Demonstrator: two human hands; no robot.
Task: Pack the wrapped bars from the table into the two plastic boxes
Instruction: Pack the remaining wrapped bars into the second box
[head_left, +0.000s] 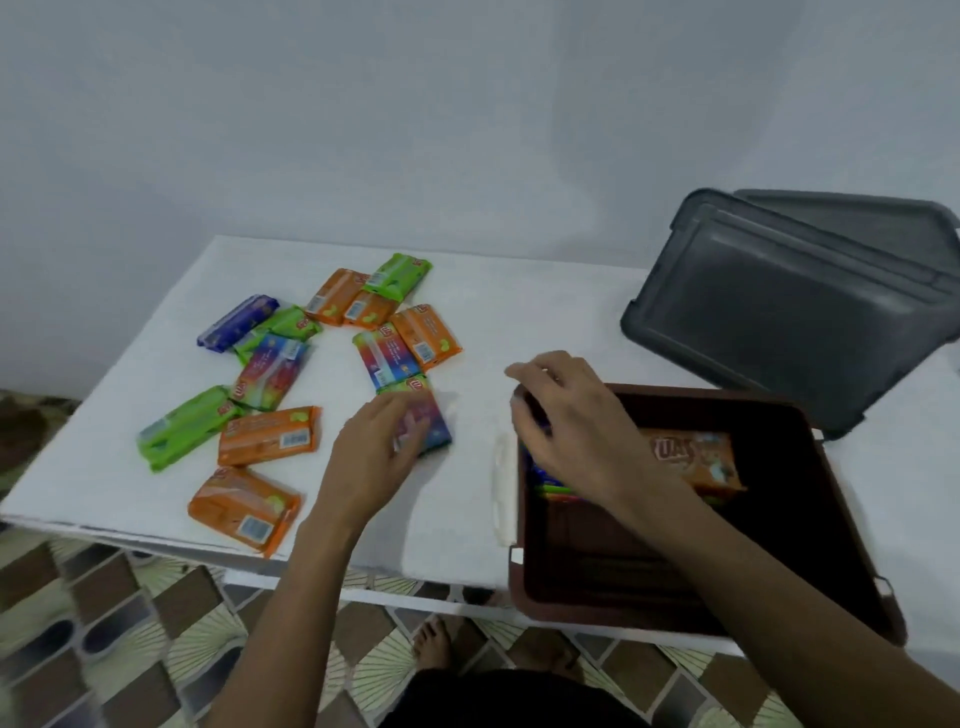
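Mid-pack: L hand (387, 441) curled round rainbow bar (432, 423) on bench (493, 322), R hand (566, 415) low in brown box (810, 519), grip not discernible; next: lift bar, carry across, lay flat.

Only one scrap of lettering can be read: big pale letters "UAS" on the wrapper of the orange bar (691, 460) lying in the brown box (517, 587) at the front right corner of the table (545, 312). Whatever stands around those letters is smeared.

A small red logo badge shows on the green bar (280, 326) towards the far left and on the far orange bar (426, 335), but no letter in it can be made out.

The front-left orange bar (244, 506) and the one behind it (267, 435) each carry a pale blue-and-white printed patch, too small to read. The rainbow bar (434, 426) near the middle of the front edge is a blur.
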